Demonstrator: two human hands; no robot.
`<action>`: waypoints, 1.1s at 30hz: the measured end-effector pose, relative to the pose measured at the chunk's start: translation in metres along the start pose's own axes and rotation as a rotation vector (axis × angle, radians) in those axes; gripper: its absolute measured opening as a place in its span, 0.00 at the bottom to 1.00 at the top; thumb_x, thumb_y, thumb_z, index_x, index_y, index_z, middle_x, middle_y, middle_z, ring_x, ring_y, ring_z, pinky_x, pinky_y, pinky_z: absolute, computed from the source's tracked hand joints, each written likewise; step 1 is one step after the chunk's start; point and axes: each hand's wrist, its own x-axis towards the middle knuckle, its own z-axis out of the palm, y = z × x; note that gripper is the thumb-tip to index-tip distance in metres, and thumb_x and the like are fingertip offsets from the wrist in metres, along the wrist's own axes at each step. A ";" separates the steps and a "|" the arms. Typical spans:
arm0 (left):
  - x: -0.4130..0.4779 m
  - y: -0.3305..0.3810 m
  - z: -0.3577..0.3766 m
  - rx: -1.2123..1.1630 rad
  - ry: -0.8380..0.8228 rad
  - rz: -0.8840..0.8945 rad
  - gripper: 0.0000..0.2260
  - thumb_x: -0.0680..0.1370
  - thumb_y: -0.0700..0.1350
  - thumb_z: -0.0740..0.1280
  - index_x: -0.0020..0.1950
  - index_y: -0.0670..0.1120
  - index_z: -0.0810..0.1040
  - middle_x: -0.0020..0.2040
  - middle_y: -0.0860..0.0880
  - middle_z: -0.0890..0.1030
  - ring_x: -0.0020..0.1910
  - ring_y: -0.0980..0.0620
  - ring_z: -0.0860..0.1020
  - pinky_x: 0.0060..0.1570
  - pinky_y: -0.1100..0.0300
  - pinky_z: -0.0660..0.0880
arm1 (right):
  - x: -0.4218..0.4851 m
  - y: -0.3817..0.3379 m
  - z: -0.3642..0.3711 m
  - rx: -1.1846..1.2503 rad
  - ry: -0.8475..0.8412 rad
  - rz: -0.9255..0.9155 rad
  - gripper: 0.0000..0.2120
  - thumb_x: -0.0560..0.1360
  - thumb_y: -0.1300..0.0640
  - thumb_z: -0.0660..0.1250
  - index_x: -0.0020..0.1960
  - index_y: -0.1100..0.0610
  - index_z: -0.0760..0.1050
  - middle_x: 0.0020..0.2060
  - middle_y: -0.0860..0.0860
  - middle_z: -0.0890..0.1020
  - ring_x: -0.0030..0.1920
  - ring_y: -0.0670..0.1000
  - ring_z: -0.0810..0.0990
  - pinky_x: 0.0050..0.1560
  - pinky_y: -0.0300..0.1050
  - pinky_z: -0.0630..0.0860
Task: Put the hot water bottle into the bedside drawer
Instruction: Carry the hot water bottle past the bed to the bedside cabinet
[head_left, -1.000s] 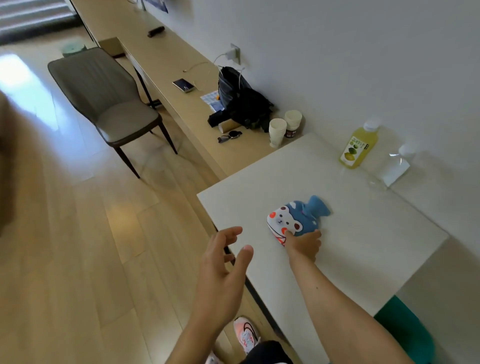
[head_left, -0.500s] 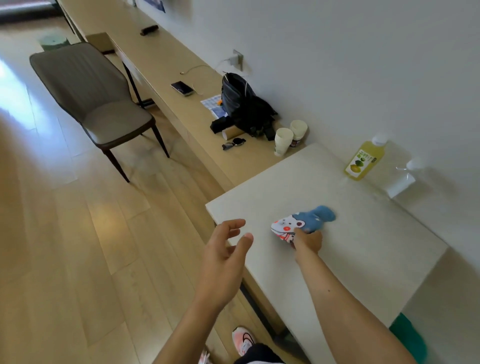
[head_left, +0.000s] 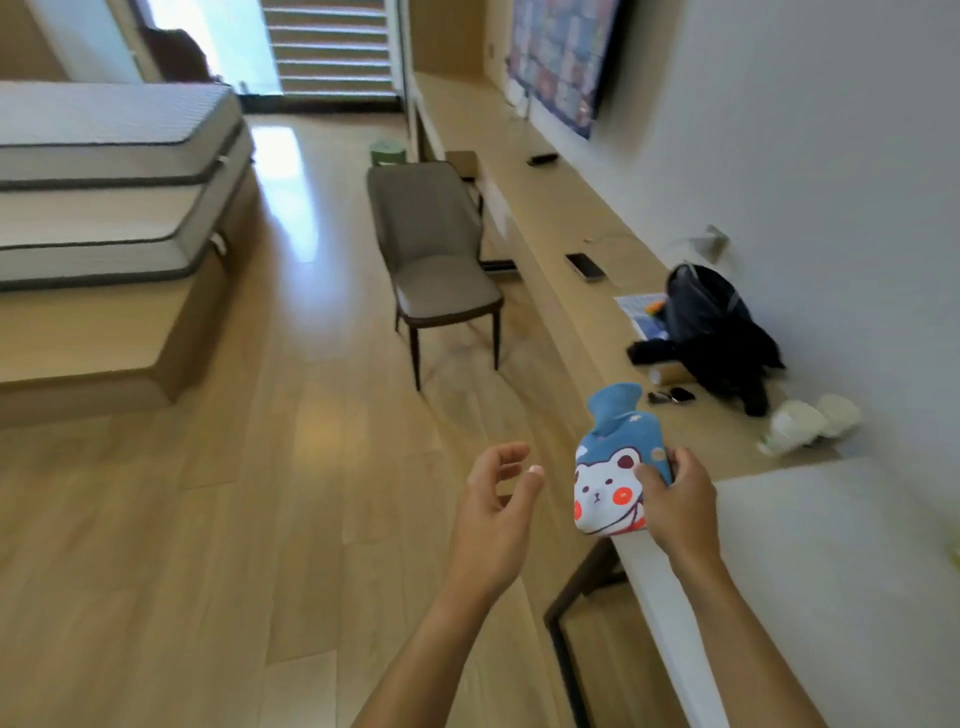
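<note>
The hot water bottle (head_left: 610, 467) has a blue cover with a white bear face and red cheeks. My right hand (head_left: 675, 504) grips its right side and holds it upright in the air, off the corner of the white table (head_left: 810, 561). My left hand (head_left: 496, 514) hovers open beside it, a little to the left, with curled fingers and nothing in it. No bedside drawer shows in this view.
A grey chair (head_left: 436, 270) stands ahead by the long wooden desk (head_left: 550, 218), which carries a black bag (head_left: 711, 327), a phone (head_left: 586, 266), sunglasses (head_left: 671, 396) and paper cups (head_left: 800, 426). A bed (head_left: 114, 171) lies at the left across open wooden floor.
My right hand has lifted the hot water bottle off the white table and turned it upright. The view has swung left and up toward the room and the bed.
</note>
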 end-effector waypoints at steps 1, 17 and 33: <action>0.006 0.001 -0.017 -0.010 0.036 0.010 0.09 0.79 0.47 0.67 0.59 0.52 0.79 0.57 0.55 0.82 0.55 0.67 0.77 0.45 0.76 0.71 | -0.002 -0.019 0.014 -0.007 -0.037 -0.050 0.03 0.75 0.59 0.66 0.46 0.57 0.73 0.40 0.51 0.81 0.40 0.50 0.82 0.35 0.47 0.79; 0.148 -0.009 -0.206 0.034 0.384 0.021 0.08 0.79 0.49 0.66 0.58 0.56 0.79 0.59 0.59 0.82 0.59 0.62 0.78 0.55 0.61 0.76 | 0.027 -0.210 0.244 -0.137 -0.262 -0.403 0.06 0.77 0.53 0.64 0.43 0.52 0.69 0.33 0.47 0.78 0.35 0.51 0.78 0.35 0.52 0.77; 0.448 0.050 -0.371 0.064 0.606 0.035 0.08 0.80 0.46 0.65 0.58 0.54 0.80 0.58 0.55 0.82 0.59 0.55 0.79 0.62 0.46 0.77 | 0.209 -0.418 0.495 -0.140 -0.392 -0.522 0.07 0.77 0.51 0.65 0.45 0.51 0.68 0.35 0.46 0.78 0.33 0.45 0.79 0.28 0.42 0.74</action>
